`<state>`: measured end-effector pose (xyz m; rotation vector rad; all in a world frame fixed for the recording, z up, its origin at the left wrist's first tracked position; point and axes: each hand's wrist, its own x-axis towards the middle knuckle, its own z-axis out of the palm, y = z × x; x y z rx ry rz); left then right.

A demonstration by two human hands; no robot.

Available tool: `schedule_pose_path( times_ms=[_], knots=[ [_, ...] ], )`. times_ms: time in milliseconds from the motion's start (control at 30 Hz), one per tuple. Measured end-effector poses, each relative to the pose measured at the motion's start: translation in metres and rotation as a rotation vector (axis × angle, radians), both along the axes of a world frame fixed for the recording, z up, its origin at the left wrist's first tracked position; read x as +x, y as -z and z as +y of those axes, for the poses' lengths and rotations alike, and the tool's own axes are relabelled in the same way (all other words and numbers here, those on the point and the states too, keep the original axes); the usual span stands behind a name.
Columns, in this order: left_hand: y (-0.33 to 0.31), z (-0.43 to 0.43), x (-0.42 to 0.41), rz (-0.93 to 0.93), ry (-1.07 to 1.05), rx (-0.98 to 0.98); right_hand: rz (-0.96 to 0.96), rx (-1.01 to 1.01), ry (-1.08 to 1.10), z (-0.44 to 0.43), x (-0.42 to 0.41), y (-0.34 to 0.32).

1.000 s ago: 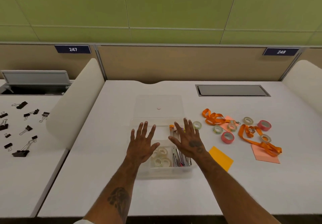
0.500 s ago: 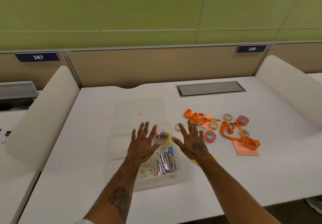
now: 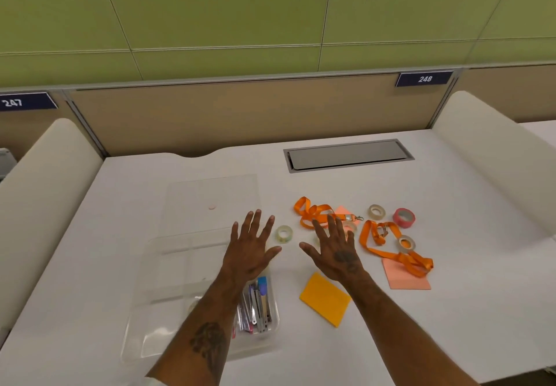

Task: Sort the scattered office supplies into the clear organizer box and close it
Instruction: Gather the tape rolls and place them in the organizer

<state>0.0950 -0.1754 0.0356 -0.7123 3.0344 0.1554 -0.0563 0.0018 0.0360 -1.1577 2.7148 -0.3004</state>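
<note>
The clear organizer box (image 3: 180,280) sits open on the white worktop (image 3: 451,310), left of centre and near the front edge. Its long axis runs away from the person toward the far partition, leaning slightly rightward. Its clear lid (image 3: 210,196) lies flat on the worktop just beyond the box's far end. In the right-hand compartment a bundle of pens (image 3: 258,307) lies lengthwise along the box, coloured caps pointing away from the person. The left hand (image 3: 251,253) is held palm down over the box's far right corner with fingers straight and spread, holding nothing; whether it touches the rim cannot be told. The right hand (image 3: 337,253) is likewise flat and splayed, empty, over the worktop to the right of the box, its fingertips overlapping an orange lanyard (image 3: 313,214). A clear tape roll (image 3: 284,233) lies between the two hands. A yellow-orange note pad (image 3: 325,298) lies near the right wrist. Farther right are a second orange lanyard (image 3: 391,255), a pink note (image 3: 406,276) beneath it, a pale tape roll (image 3: 376,212) and a pink tape roll (image 3: 403,218).
</note>
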Motion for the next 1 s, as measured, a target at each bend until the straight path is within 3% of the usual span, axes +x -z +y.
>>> schedule_pose_path(
  times_ms=[333,700,1000],
  knots=[
    [0.016,0.004,-0.054,-0.099,0.014,0.040,-0.029,0.135,-0.059,-0.005,-0.050,0.029],
    [0.024,0.002,-0.083,-0.266,0.029,0.005,-0.068,0.136,-0.105,-0.017,-0.071,0.040],
    [0.025,0.004,-0.099,-0.355,0.083,-0.054,0.038,-0.125,-0.100,-0.008,-0.083,0.026]
  ],
)
